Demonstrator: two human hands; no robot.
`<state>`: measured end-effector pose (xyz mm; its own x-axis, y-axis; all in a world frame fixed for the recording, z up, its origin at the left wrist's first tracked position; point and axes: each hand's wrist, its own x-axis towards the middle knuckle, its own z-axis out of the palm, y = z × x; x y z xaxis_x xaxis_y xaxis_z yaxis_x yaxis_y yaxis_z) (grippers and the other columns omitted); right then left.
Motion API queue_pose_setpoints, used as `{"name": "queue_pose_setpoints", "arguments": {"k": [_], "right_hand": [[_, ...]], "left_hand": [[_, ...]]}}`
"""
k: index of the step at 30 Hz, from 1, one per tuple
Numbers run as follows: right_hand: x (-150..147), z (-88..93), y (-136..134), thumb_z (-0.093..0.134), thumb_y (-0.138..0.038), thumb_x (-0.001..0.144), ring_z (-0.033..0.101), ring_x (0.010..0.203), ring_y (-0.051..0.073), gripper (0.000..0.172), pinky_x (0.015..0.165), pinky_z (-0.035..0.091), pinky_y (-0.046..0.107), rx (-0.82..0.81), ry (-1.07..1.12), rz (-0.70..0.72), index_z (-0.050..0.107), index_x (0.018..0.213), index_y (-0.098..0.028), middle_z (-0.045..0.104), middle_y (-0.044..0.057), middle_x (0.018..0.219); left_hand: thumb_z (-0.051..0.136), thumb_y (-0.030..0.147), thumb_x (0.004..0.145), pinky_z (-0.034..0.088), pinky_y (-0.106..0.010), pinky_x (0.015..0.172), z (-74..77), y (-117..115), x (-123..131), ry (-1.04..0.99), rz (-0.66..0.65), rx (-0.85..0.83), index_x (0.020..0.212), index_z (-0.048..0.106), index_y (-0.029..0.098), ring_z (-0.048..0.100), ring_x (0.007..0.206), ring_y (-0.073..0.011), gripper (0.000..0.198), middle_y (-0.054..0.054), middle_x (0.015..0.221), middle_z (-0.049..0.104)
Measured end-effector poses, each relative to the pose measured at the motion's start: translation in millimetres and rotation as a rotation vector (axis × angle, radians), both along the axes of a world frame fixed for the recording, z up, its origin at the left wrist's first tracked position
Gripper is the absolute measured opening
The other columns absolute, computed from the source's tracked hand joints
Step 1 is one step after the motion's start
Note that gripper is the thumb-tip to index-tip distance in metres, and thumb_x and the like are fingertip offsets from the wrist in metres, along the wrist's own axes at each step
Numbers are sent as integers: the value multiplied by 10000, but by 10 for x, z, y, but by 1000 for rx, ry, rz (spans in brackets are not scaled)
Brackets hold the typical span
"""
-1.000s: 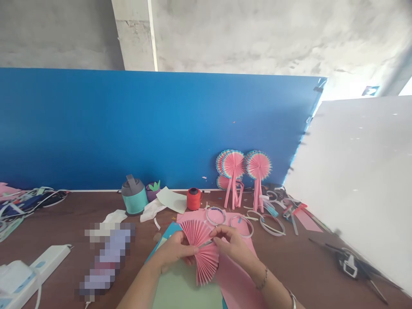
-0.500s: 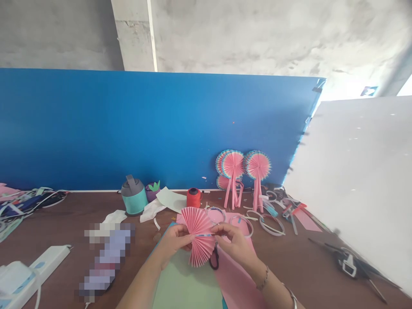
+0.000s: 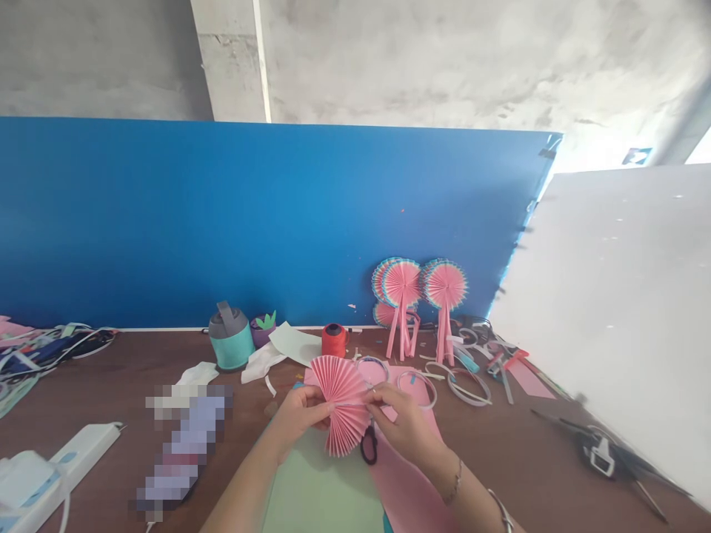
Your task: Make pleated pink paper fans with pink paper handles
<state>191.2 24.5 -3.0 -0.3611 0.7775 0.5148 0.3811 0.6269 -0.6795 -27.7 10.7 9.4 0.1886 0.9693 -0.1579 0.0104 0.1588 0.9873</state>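
A pleated pink paper fan (image 3: 343, 403), folded into a near circle, is held up just above the table between both hands. My left hand (image 3: 297, 416) pinches its left side at the middle. My right hand (image 3: 404, 423) pinches the right side, fingers closed on the folds. Black scissor handles (image 3: 368, 448) show just under the fan; I cannot tell which hand, if any, holds them. Below lie a pale green sheet (image 3: 319, 496) and a pink sheet (image 3: 408, 492).
Finished pink fans on sticks (image 3: 419, 296) lean on the blue board (image 3: 266, 222). A red thread spool (image 3: 334, 340), a teal jug (image 3: 230, 340), tape rings (image 3: 416, 385), paper scraps and a white power strip (image 3: 61, 463) lie on the brown table (image 3: 516, 451).
The fan has been lifted and moved away from me, and its lower half has closed up a little. Black scissor handles have come into sight beneath it.
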Motion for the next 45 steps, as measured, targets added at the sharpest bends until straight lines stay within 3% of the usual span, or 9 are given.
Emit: {"name": "queue_pose_setpoints", "arguments": {"k": [4, 13, 17, 21, 32, 38, 45], "right_hand": [[2, 35, -13, 467, -189, 880, 600, 744, 178, 161, 677, 497, 302, 51, -49, -2, 621, 834, -195, 645, 56, 798], [14, 48, -35, 498, -147, 861, 615, 813, 175, 138, 750, 506, 305, -94, -37, 46, 613, 920, -196, 654, 56, 886], [21, 8, -10, 462, -139, 884, 600, 819, 182, 153, 737, 496, 312, -9, -99, 26, 599, 921, -197, 641, 60, 887], [22, 22, -6, 407, -121, 911, 575, 802, 178, 185, 720, 485, 310, 101, -159, 21, 576, 915, -197, 610, 57, 866], [19, 46, 0, 306, -81, 923, 527, 753, 179, 258, 658, 471, 298, 290, -312, 2, 530, 857, -189, 564, 56, 816], [10, 82, -13, 319, -91, 936, 532, 738, 179, 239, 642, 464, 298, 328, -325, -23, 519, 858, -195, 571, 45, 807], [24, 34, -1, 315, -123, 951, 562, 774, 190, 254, 674, 489, 318, 260, -338, -7, 558, 923, -194, 589, 61, 843]], "left_hand": [[760, 453, 603, 476, -283, 651, -19, 5, -4, 10, 12, -10, 888, 688, 121, 638, 701, -171, 443, -76, 839, 719], [754, 440, 615, 471, -280, 659, -36, 13, -39, -14, 6, -9, 885, 683, 118, 631, 704, -167, 426, -83, 838, 718], [743, 436, 624, 461, -258, 615, -33, 17, -37, 0, -14, -19, 894, 681, 125, 619, 692, -156, 416, -74, 847, 706], [737, 423, 613, 396, -219, 497, -25, 10, -22, 46, 9, -14, 813, 676, 125, 573, 584, -126, 364, -35, 699, 666], [724, 422, 605, 443, -241, 550, 12, -11, -1, 69, -33, -62, 720, 649, 128, 584, 547, -124, 325, -3, 585, 629], [715, 434, 621, 456, -252, 570, -11, 0, -18, 75, -35, -60, 690, 632, 140, 583, 547, -125, 313, 2, 573, 624], [720, 446, 602, 443, -253, 557, -53, 22, -24, 71, -11, -84, 657, 618, 147, 581, 533, -129, 320, -2, 557, 624]]}}
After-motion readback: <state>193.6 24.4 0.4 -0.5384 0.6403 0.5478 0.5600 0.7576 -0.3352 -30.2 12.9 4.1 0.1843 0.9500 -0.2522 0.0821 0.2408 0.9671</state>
